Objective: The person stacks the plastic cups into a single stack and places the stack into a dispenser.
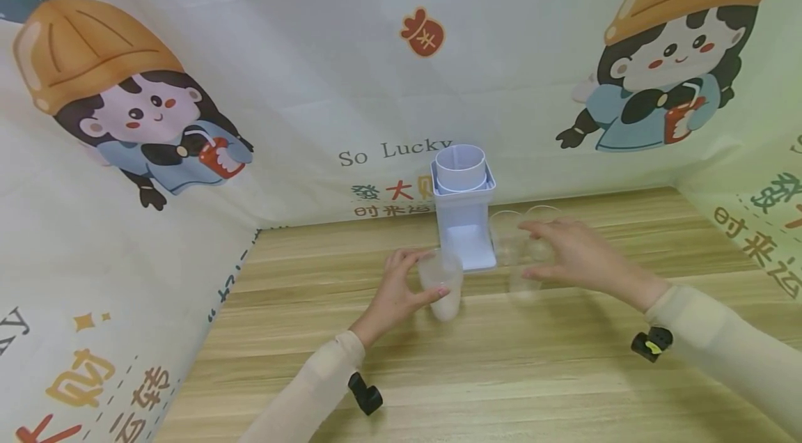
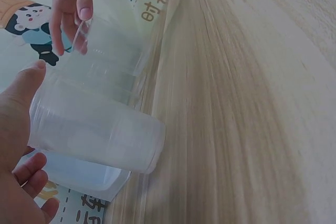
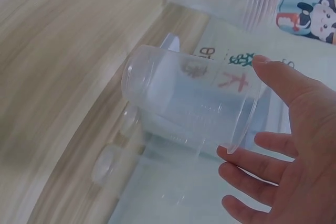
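My left hand point(image 1: 401, 286) grips a stack of nested clear plastic cups point(image 2: 100, 124), thumb at the upper side and fingers on the other. Several rims of that stack show in the right wrist view. With my right hand point(image 1: 567, 251) I hold a single clear plastic cup point(image 3: 194, 98) near its rim, between thumb and fingertips. Both hands are in front of a pale plastic stand point(image 1: 464, 213), one on each side of it. It has a square top with a round tube in it and an open lower bay.
Two more clear cups point(image 1: 505, 244) stand right of the pale stand, partly behind my right hand. The wood-grain table point(image 1: 476, 373) ends at a printed cloth backdrop point(image 1: 313, 81) behind and at both sides. Each wrist wears a small black camera point(image 1: 365, 394).
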`<state>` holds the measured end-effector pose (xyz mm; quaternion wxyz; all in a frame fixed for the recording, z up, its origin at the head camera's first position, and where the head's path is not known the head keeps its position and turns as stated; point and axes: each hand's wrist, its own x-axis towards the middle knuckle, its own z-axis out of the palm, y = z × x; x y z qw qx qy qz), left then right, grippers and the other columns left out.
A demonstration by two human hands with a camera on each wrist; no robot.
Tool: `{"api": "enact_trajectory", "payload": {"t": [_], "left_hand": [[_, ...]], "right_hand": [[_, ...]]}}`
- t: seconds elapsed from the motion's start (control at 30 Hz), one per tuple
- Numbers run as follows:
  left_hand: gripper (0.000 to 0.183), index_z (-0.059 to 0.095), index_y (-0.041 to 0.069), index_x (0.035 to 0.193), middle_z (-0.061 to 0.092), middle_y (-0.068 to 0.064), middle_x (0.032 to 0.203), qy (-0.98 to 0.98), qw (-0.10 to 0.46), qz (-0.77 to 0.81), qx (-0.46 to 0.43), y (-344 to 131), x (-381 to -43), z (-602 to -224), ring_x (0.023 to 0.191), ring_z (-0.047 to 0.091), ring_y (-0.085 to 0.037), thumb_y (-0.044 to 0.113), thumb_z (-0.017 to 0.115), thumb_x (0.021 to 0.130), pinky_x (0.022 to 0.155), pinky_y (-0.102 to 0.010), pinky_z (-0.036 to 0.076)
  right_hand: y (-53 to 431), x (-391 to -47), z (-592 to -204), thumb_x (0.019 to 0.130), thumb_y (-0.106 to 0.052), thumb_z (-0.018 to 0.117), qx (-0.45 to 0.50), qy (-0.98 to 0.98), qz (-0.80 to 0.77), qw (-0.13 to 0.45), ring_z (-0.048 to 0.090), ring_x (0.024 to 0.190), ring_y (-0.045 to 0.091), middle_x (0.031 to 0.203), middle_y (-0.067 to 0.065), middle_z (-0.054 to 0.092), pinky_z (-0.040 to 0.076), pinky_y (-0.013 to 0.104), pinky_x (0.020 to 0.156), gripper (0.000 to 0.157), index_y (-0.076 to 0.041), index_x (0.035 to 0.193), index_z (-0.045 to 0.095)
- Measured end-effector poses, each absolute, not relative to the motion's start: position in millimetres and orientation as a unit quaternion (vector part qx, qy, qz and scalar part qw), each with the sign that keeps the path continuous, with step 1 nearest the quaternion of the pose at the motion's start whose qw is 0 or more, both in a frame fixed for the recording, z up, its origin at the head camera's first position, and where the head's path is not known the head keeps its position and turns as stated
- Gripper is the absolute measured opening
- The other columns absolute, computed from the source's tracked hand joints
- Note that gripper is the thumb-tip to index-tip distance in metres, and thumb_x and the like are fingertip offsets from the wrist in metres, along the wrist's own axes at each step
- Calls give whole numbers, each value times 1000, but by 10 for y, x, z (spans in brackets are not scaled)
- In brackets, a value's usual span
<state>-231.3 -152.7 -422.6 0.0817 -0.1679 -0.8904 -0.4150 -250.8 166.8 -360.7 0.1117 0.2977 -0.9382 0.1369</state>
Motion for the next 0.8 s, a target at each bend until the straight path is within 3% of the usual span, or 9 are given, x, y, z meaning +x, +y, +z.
{"api": "enact_trajectory", "payload": {"t": [0.47,0.8], "left_hand": [[66,60,13,132,49,-10,138,-886,90,-420,-175,-1548,-2325,-4237,133,39,-29,36,86,76,111,-54,37],[66,60,12,133,48,-10,138,-886,90,-419,-178,-1556,-2327,-4246,134,38,-29,35,85,76,112,-53,37]], "right_hand": [[1299,-2503,-3597,76,-48,81,342,-921,151,110,65,109,31,124,10,70,52,51,93,79,-10,139,55],[1152,-2496,-3610,75,-50,81,363,-912,138,134,64,105,27,114,7,73,53,47,88,78,-10,137,56]]}}
